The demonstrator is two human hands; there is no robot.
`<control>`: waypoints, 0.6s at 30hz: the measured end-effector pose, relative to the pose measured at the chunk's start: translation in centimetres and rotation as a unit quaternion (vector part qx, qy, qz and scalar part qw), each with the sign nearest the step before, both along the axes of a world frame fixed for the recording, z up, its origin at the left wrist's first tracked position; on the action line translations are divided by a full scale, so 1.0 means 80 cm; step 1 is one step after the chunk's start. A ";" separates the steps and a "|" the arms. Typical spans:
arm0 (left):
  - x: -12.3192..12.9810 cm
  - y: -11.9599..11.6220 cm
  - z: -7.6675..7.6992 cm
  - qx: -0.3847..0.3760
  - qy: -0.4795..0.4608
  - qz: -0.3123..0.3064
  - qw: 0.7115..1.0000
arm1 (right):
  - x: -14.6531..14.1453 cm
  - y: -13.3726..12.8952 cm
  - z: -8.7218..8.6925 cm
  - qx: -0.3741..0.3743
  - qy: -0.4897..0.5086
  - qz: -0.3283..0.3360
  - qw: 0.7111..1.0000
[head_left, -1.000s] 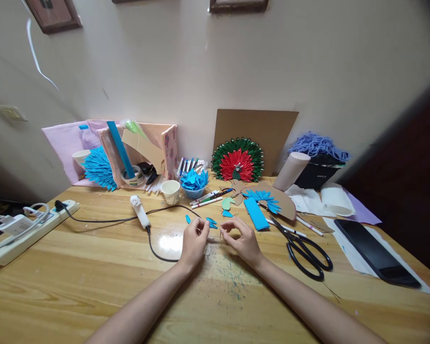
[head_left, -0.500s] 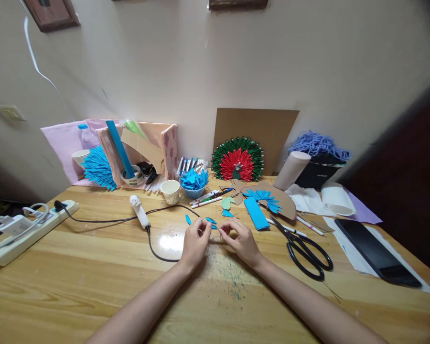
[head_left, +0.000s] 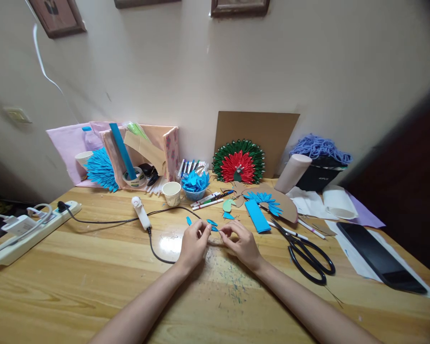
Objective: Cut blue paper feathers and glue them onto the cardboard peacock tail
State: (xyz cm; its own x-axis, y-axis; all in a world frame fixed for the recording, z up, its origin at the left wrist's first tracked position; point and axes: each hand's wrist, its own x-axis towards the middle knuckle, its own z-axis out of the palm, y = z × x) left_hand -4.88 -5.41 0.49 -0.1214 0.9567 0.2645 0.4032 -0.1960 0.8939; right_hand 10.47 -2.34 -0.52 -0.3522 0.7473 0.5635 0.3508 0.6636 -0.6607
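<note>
My left hand [head_left: 195, 242] is closed in a pinch over the middle of the table, with small blue paper petals [head_left: 212, 222] right by its fingertips. Facing it, my right hand [head_left: 241, 242] also pinches, its fingertips near the tip of a blue petal. What either pinch holds is too small to tell. Another blue petal [head_left: 188, 220] lies behind my left hand. Beyond my hands are a green paper shape [head_left: 227, 206], a folded blue paper strip [head_left: 257, 216] and a cardboard arc with blue petals [head_left: 286, 204].
Black scissors [head_left: 306, 255] and a phone [head_left: 380, 255] lie at the right. A white glue gun [head_left: 141, 213] with its cord is left of my hands. Behind stand a paper cup [head_left: 172, 193], a bowl of blue pieces [head_left: 195, 184] and a red-green peacock [head_left: 238, 162]. A power strip [head_left: 39, 234] lies left.
The camera view has shifted slightly, so the scene sits a little lower and to the right. Both hands keep nearly the same pinched pose.
</note>
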 end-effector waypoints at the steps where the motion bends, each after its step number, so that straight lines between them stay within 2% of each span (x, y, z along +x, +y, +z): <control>1: -0.002 0.001 0.002 0.002 0.001 0.005 1.000 | 0.000 0.000 0.000 0.000 0.001 -0.002 1.000; 3: -0.012 0.005 0.007 0.002 -0.015 0.029 0.999 | 0.002 0.001 0.000 -0.005 0.005 -0.007 1.000; 6: -0.043 0.019 0.013 -0.007 -0.040 0.085 0.996 | 0.004 0.003 0.000 -0.027 0.018 -0.026 0.999; 9: -0.084 0.034 0.012 -0.021 0.040 0.134 0.990 | 0.005 0.005 -0.001 -0.042 0.029 -0.038 0.998; 12: -0.110 0.041 0.008 -0.074 0.121 0.135 0.981 | 0.006 0.005 0.000 -0.040 0.034 -0.031 0.998; 18: -0.111 0.036 0.007 -0.108 0.258 0.145 0.949 | 0.006 0.004 0.002 -0.043 0.044 -0.018 0.998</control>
